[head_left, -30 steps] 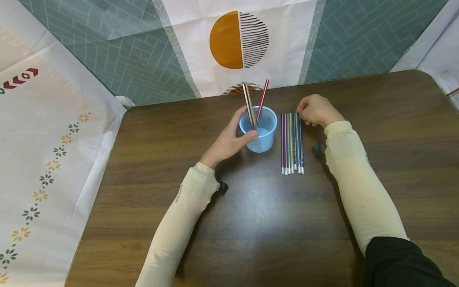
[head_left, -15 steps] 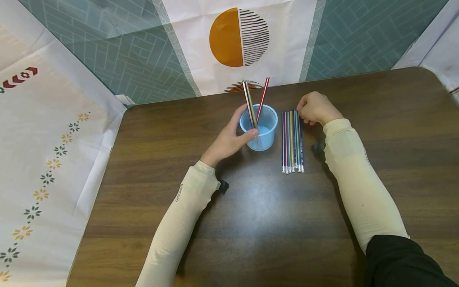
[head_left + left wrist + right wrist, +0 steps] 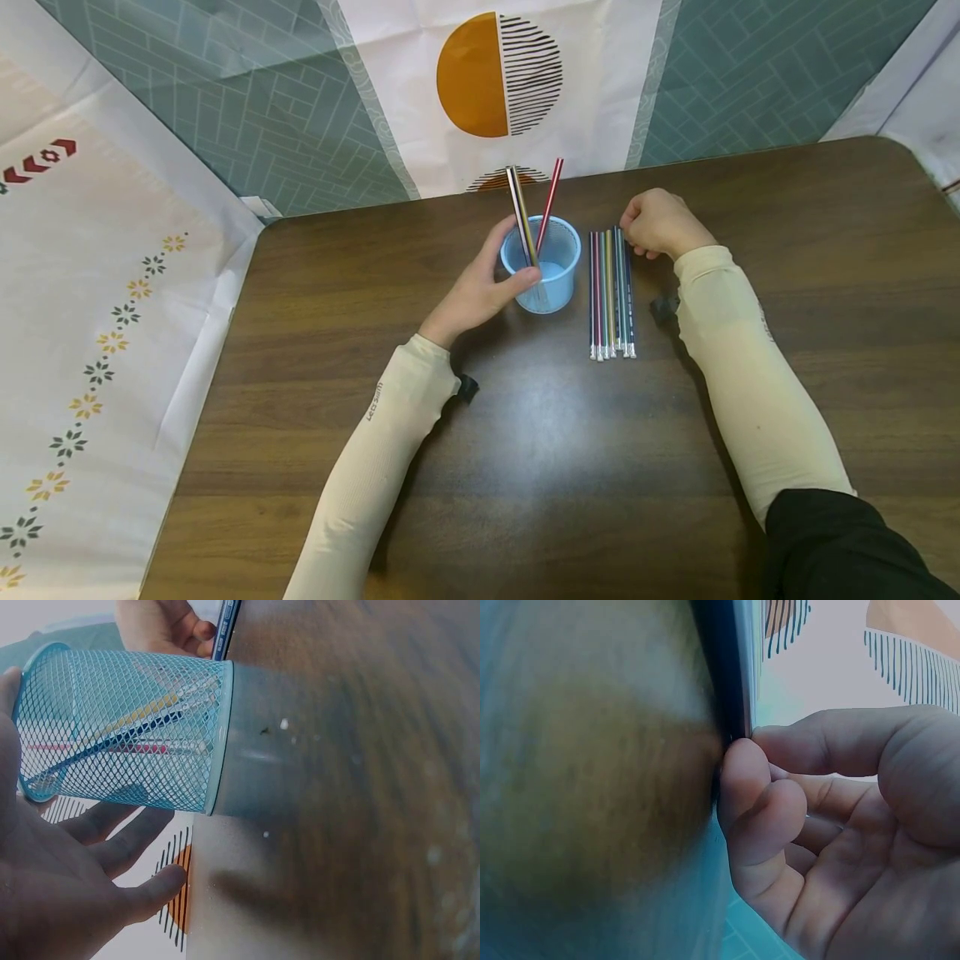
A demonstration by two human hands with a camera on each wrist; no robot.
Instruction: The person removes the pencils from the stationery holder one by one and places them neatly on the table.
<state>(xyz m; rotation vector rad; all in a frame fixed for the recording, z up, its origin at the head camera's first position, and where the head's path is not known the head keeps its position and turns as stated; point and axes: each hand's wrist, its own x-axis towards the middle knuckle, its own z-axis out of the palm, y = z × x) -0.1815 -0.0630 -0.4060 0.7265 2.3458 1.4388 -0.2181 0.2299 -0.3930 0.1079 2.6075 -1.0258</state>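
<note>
A light blue mesh pencil cup (image 3: 557, 287) stands toward the back of the table. My left hand (image 3: 476, 296) holds it around its left side, thumb in front and fingers behind. A red pencil (image 3: 550, 200) leans right inside the cup, while a few others, one gold-coloured (image 3: 526, 218), lean left; the mesh in the left wrist view shows their lower ends (image 3: 142, 739). Right of the cup lies a row of pencils (image 3: 611, 292) side by side, eraser ends toward me. My right hand (image 3: 663, 225) pinches the far end of the rightmost pencil (image 3: 731, 667) between thumb and fingertips.
The brown wooden table (image 3: 525, 500) reaches to a wall covering at the back, with an orange and striped circle (image 3: 498, 75) on it. A white patterned cloth (image 3: 112, 333) hangs along the left edge. Black wrist cameras sit under both pale sleeves.
</note>
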